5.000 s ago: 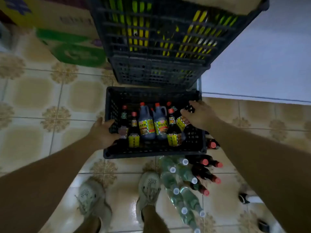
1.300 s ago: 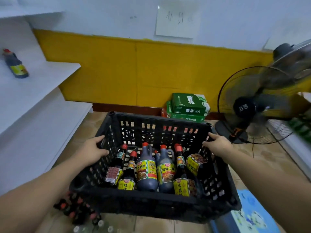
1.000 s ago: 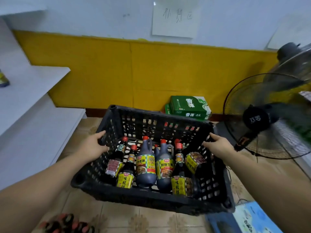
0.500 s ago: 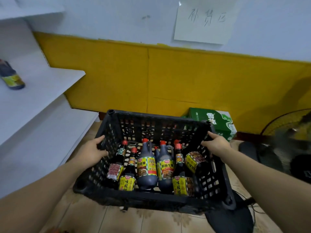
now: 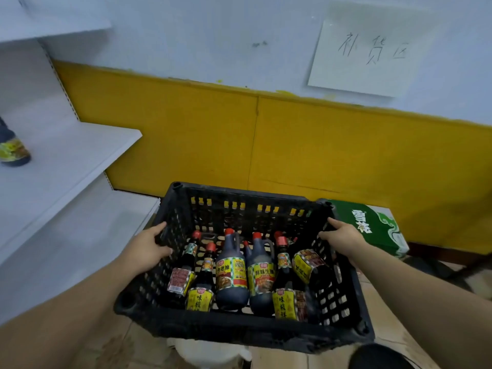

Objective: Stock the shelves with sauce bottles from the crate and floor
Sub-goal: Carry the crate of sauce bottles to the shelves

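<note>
A black plastic crate [image 5: 247,332] is held up in front of me, above the floor. My left hand [image 5: 145,250] grips its left wall and my right hand [image 5: 342,237] grips its right wall. Inside stand several dark sauce bottles with red caps; two big jugs [image 5: 230,272] are in the middle, slimmer bottles [image 5: 199,288] on either side, and one bottle [image 5: 308,265] leans at the right. White shelves [image 5: 66,161] are at my left, with one sauce bottle [image 5: 12,150] on the middle shelf at the frame's edge.
A yellow-and-white wall with a paper sign [image 5: 370,53] is straight ahead. A green carton [image 5: 372,227] sits on the floor behind the crate's right corner. A dark fan base [image 5: 378,356] and a white object [image 5: 210,352] lie below the crate.
I lifted the crate from the floor and turned with it towards the shelves. The fan has left the view, and the wall and shelves are closer.
</note>
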`<state>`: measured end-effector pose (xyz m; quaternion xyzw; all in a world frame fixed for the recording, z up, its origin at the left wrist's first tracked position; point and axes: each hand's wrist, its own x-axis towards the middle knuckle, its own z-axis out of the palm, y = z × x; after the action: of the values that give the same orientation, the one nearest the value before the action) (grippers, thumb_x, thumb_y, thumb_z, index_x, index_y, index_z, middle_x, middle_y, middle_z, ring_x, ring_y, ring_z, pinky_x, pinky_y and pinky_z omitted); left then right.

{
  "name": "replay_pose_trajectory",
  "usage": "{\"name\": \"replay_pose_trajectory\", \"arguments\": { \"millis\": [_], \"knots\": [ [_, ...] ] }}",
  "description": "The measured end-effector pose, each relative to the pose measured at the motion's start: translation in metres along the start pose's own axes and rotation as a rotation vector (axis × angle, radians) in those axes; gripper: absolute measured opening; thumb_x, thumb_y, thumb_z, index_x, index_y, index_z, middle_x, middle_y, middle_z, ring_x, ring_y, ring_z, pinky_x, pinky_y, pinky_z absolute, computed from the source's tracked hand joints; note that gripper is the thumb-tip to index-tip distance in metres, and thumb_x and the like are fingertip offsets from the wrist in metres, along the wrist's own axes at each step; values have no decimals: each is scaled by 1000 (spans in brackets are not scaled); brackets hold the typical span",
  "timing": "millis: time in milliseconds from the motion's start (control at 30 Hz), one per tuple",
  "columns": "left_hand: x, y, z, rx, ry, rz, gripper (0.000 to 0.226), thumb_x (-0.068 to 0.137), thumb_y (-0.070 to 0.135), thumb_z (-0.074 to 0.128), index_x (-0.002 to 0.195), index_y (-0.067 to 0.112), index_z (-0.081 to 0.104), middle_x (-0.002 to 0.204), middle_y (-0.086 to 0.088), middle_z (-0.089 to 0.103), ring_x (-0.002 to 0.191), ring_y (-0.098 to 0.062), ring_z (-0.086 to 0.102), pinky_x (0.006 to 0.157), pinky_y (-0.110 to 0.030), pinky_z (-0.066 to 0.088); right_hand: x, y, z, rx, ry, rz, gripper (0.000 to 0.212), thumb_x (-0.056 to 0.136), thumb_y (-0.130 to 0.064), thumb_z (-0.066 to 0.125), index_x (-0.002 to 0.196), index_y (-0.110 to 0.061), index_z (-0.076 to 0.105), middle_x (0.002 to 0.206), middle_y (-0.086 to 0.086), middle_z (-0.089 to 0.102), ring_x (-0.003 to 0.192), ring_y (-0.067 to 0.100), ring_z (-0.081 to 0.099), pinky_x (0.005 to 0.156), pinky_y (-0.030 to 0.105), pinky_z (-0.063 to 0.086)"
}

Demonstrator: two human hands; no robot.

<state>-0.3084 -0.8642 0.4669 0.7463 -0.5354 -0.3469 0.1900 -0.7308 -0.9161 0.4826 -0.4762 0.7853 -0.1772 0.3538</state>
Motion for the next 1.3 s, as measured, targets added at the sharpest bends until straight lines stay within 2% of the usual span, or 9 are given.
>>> {"name": "replay_pose_trajectory", "arguments": {
  "millis": [133,200,367,533,700,900,1167,1233,1300],
  "knots": [
    [49,11,-7,29,-7,10,79,83,15,70,149,22,28,137,-9,53,89,-16,55,69,-25,42,38,-27,6,35,-7,20,65,92,-23,64,150,-26,34,117,22,65,87,39,67,69,42,52],
    [74,21,-7,44,6,7,78,84,16,70,150,22,28,135,-10,55,81,-14,55,65,-24,43,65,-38,6,56,-13,30,65,91,-23,65,149,-25,35,108,16,67,103,41,64,82,48,54],
    [125,43,9,64,27,-57,75,86,15,67,149,23,28,126,-13,60,68,-14,57,59,-23,43,146,-57,-1,56,-93,12,69,90,-24,67,150,-27,33,102,11,69,64,26,55,57,36,47],
    [180,55,17,56,54,-74,74,87,12,66,150,22,27,121,-13,62,70,-22,60,60,-28,43,200,-87,1,39,-117,-26,70,92,-24,66,151,-25,29,81,0,60,64,27,55,57,36,46],
    [245,35,4,24,31,-70,79,85,10,68,150,19,25,139,-11,51,91,-23,60,69,-27,44,240,-123,31,8,-90,4,68,93,-25,64,151,-27,30,102,10,64,54,20,48,47,30,39],
    [327,-6,-38,54,-110,-17,85,86,15,68,152,23,16,131,-11,57,83,-26,63,65,-33,50,256,-168,92,46,19,95,64,91,-27,66,149,-25,37,91,9,59,74,27,57,62,36,45],
    [424,-19,-72,106,-203,-5,86,86,17,69,152,26,14,106,-9,61,66,-19,56,58,-33,49,293,-206,144,50,18,173,68,92,-24,64,151,-27,30,131,13,57,106,42,62,88,53,54],
    [444,-14,-62,139,-217,-22,87,86,19,69,152,26,13,123,-11,60,72,-17,57,52,-25,43,318,-200,152,69,-19,197,69,93,-24,64,152,-26,28,128,15,59,104,44,62,85,53,54],
    [460,-13,-47,162,-211,-48,88,85,20,71,152,24,15,138,-11,52,95,-25,61,63,-27,45,350,-188,159,95,-61,205,73,92,-26,65,153,-28,26,105,10,65,74,33,63,61,41,53]
  ]
}}
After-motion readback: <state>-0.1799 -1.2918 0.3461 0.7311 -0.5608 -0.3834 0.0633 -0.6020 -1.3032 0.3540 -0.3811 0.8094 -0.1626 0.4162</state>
